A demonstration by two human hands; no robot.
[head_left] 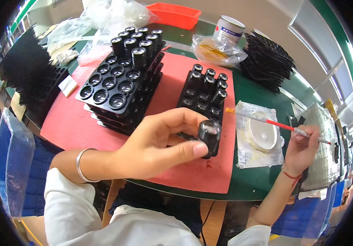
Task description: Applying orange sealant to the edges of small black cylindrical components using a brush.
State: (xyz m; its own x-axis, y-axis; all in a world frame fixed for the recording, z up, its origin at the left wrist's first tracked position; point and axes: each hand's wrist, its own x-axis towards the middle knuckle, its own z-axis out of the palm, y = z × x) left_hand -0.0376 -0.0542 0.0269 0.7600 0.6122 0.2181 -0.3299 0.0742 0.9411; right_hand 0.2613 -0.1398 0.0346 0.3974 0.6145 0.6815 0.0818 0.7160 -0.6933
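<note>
Between thumb and fingers, my left hand [160, 143] grips a short black cylinder with a glassy end [210, 137], tilted so the shiny end shows. My right hand [301, 151] pinches a thin paintbrush [275, 123] with a red handle, its yellowish tip pointing left toward the cylinder but apart from it. Just beyond the left hand is a small black tray [203, 98] with several similar cylinders standing in its far rows. Below the brush lies a shallow white round dish [262, 131] on a stained paper sheet.
A stack of black trays [110, 88] with lens-like pieces and upright cylinders stands left on a pink mat [74, 119]. Farther back are a red bin [174, 15], a metal can [229, 29], a plastic bag [217, 51] and stacked black trays [268, 61]. A wrapped pile [320, 143] sits at right.
</note>
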